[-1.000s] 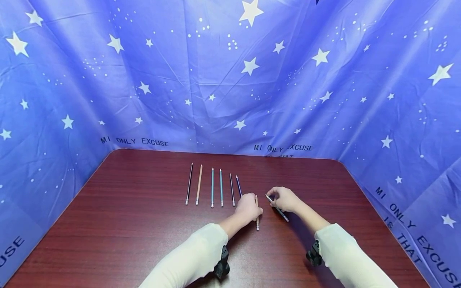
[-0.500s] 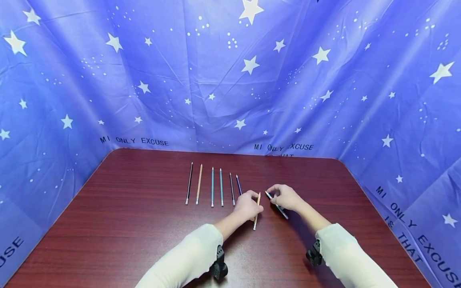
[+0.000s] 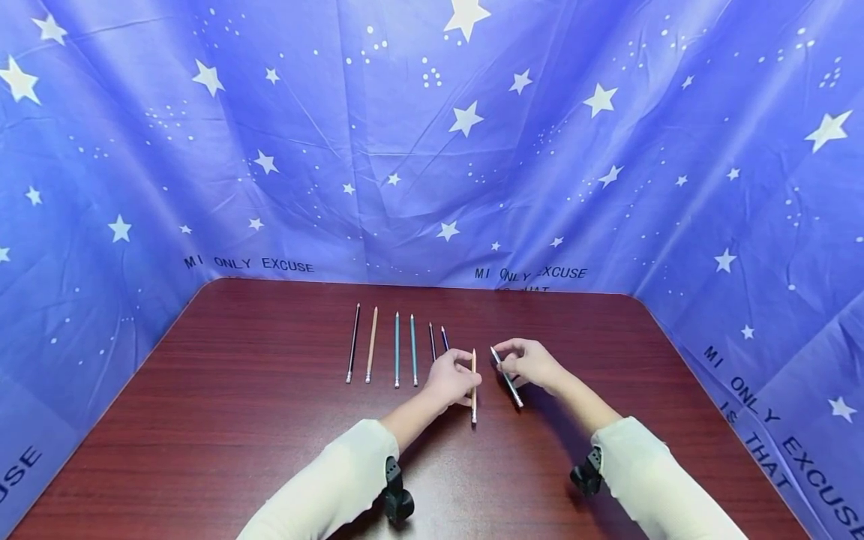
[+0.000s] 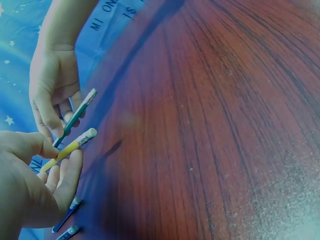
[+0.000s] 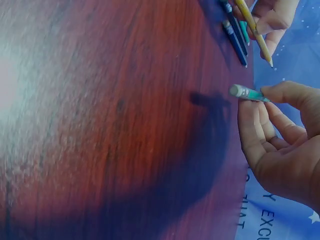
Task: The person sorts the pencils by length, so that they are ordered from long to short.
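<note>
My left hand (image 3: pixel 451 380) pinches a yellow wooden pencil (image 3: pixel 474 405) between thumb and fingers, its point toward the back and its eraser end toward me. In the left wrist view that pencil (image 4: pixel 72 148) shows its white eraser and metal band. Just to the right, my right hand (image 3: pixel 535 365) pinches a green pencil (image 3: pixel 511 389), tilted with its point up and left. The right wrist view shows the white eraser of this green pencil (image 5: pixel 239 91) sticking out past the fingertips. Both pencils are held above the table, a small gap apart.
Left of the hands, several pencils lie in a row on the brown table (image 3: pixel 236 420): a black one (image 3: pixel 354 345), a natural wood one (image 3: pixel 372 345), two teal ones (image 3: pixel 397 349), and two dark ones (image 3: pixel 433 341) partly hidden by my left hand. A starry blue curtain (image 3: pixel 405 135) surrounds the table.
Both hands have risen slightly and drifted left with their pencils. The yellow pencil tilted, then straightened again. The green pencil has lifted and turned to a steeper angle.
</note>
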`<state>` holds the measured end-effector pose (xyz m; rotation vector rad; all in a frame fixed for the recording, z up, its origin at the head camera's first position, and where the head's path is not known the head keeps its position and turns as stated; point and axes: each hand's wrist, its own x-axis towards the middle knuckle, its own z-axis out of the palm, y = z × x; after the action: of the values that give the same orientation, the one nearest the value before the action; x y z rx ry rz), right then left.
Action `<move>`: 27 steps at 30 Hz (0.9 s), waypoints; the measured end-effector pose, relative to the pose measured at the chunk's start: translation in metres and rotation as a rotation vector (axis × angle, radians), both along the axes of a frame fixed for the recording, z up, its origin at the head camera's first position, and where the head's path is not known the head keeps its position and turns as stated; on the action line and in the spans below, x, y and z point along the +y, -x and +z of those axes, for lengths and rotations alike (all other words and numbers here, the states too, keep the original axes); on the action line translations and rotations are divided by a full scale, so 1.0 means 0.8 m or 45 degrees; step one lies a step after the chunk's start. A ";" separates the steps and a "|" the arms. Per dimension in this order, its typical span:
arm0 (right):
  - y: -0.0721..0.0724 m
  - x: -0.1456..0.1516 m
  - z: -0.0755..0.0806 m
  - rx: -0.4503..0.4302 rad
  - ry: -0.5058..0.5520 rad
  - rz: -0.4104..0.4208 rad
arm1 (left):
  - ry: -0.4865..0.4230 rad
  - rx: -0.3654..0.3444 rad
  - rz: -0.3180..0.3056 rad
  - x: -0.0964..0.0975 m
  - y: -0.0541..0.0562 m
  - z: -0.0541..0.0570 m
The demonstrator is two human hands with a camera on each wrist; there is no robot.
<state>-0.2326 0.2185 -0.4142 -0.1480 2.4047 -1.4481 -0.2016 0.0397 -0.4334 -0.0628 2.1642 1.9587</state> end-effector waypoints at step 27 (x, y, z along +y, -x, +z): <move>-0.014 -0.043 0.009 -0.069 0.288 -0.061 | -0.173 -0.036 0.108 -0.033 -0.008 0.005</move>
<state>-0.2214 0.1843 -0.4070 -0.1030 2.2105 -1.7210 -0.1950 0.0131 -0.4291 -0.1613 2.0371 2.1327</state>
